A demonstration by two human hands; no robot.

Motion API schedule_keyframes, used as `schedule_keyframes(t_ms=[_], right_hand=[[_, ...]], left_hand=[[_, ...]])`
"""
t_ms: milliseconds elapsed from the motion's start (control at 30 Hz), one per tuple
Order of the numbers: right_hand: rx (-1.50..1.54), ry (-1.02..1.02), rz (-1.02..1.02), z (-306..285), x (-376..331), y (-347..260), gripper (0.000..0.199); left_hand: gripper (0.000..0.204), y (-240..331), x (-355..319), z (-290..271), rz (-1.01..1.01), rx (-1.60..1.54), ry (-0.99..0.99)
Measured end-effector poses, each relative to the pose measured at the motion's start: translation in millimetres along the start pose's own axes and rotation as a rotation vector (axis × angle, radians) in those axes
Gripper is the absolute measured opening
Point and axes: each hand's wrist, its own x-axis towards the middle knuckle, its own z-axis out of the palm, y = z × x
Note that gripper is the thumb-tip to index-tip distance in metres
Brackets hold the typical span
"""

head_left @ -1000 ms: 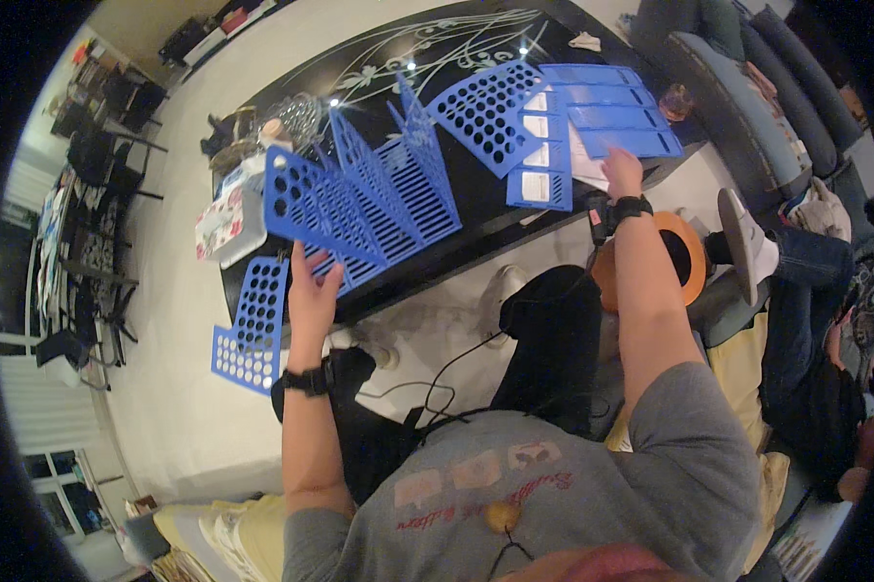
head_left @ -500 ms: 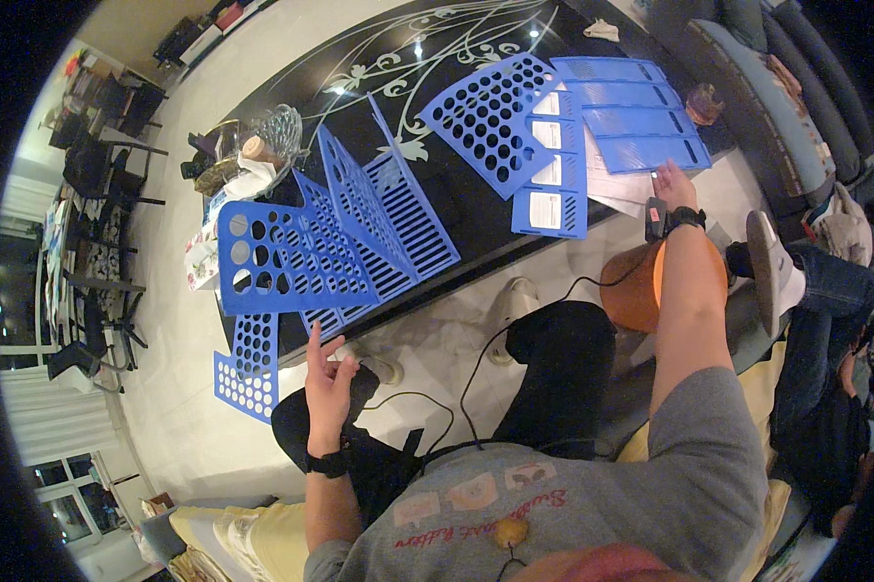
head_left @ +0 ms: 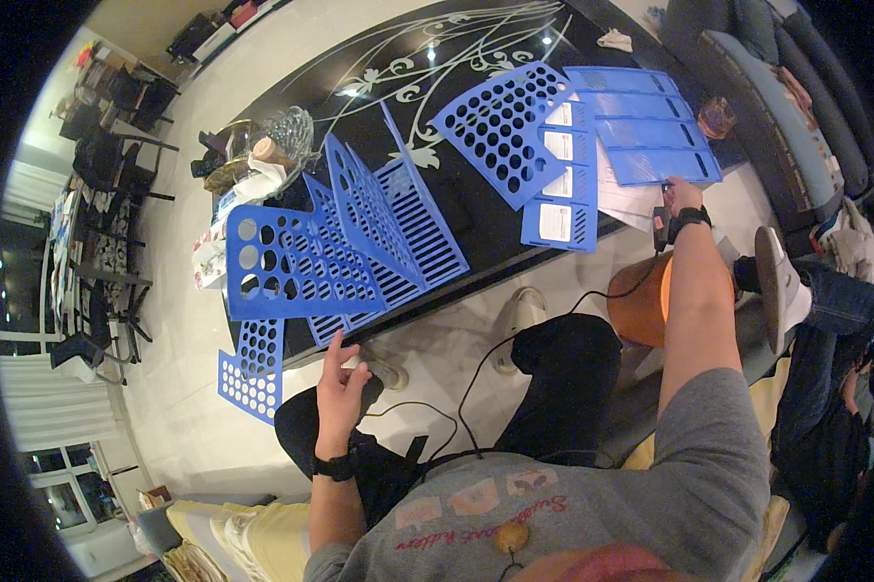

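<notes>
blue panels (head_left: 645, 126) lie on the right of the worktop (head_left: 483, 215), the right hand (head_left: 684, 197) at their near edge — whether its fingers grip anything, i cannot tell — while the left hand (head_left: 340, 396), fingers spread and empty, hangs near the blue rack (head_left: 395, 225).

The scene is lit from overhead: small white glints are mirrored in the table (head_left: 476, 211), and a pale sheen is spread over the panels (head_left: 640, 131). The sofa (head_left: 771, 116) is left dimmer. Straight lines are bowed toward the black rim, where detail is softened.
</notes>
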Motion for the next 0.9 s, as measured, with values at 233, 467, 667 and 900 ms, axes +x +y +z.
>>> schedule_keyframes(t_ms=[233, 467, 667, 900], right_hand=[[0.108, -0.354, -0.352, -17, -32, -16, 0.007], [0.452, -0.144, -0.485, -30, -153, -61, 0.013], [0.54, -0.025, -0.77, -89, -238, -70, 0.022], [0.511, -0.225, -0.888, -142, -352, -58, 0.03]], left_hand=[[0.061, -1, 0, 10, 0.016, -0.031, -0.043], [0.057, 2, -15, 6, 0.04, -0.14, -0.098], [0.054, 3, -37, -1, 0.087, -0.18, -0.128], [0.054, 18, -53, -10, 0.246, -0.249, -0.142]])
